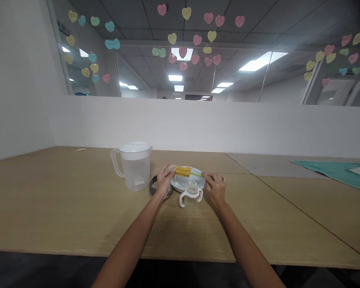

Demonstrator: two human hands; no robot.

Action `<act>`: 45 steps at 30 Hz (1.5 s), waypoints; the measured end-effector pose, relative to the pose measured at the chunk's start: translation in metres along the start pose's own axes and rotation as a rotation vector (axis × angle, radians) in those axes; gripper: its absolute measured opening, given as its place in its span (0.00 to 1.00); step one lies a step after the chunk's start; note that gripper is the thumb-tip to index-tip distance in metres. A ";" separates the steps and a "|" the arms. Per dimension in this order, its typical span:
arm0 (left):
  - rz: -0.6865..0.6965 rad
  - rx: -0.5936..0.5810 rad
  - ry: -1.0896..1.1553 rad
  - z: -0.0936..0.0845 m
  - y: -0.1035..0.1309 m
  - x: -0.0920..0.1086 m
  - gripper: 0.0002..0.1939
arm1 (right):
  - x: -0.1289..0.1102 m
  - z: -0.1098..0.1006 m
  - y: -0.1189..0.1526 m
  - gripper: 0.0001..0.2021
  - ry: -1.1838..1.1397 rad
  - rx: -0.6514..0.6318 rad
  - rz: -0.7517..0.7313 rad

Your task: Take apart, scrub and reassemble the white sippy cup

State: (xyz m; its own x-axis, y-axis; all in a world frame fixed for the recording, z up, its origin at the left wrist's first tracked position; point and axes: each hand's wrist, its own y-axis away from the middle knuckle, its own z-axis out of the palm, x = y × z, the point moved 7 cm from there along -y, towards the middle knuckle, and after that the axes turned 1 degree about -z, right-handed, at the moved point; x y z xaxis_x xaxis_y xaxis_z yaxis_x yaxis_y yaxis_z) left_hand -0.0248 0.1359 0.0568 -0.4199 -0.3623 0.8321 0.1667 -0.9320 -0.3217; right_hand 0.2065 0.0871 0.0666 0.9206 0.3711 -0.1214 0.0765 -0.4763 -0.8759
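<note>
Between my hands is a yellow sponge brush (183, 171) with a thin green handle. My right hand (216, 187) is closed on the handle. My left hand (164, 180) pinches a small round pale ring (172, 169), which is at the left end of the yellow sponge. Under the brush lies a white plate (180, 185). Just in front of the plate a clear bottle with a white two-handled collar (191, 193) stands upright on the table. A dark round dish (153, 187) is partly hidden behind my left hand.
A translucent lidded pitcher (136, 168) stands left of my left hand, its handle to the left. On the wooden table (78, 200), a small pale piece (80, 149) lies at the far left. A green cloth (333, 170) lies at the far right. A white wall (180, 124) rises behind.
</note>
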 end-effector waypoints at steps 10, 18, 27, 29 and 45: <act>0.065 0.041 -0.047 -0.006 -0.003 0.013 0.29 | -0.015 0.017 0.002 0.19 0.012 -0.165 -0.121; 0.186 0.011 -0.175 -0.001 0.006 0.031 0.32 | 0.004 0.005 0.000 0.20 -0.143 -0.031 0.087; 0.303 0.012 -0.369 0.007 0.019 0.040 0.27 | -0.005 0.013 -0.001 0.21 -0.237 -0.123 0.075; 0.341 0.124 -0.443 -0.005 0.015 0.043 0.22 | 0.000 0.010 -0.002 0.21 -0.206 -0.094 0.136; 0.132 0.169 -1.464 -0.053 -0.009 0.010 0.11 | 0.030 0.013 0.006 0.14 0.067 -0.128 0.463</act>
State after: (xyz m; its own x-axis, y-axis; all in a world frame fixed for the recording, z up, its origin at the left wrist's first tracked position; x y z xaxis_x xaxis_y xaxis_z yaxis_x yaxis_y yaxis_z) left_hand -0.0782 0.1408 0.0441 0.8420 -0.0205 0.5391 0.2740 -0.8445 -0.4601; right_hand 0.2298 0.1056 0.0517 0.8916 0.0467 -0.4504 -0.3042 -0.6751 -0.6721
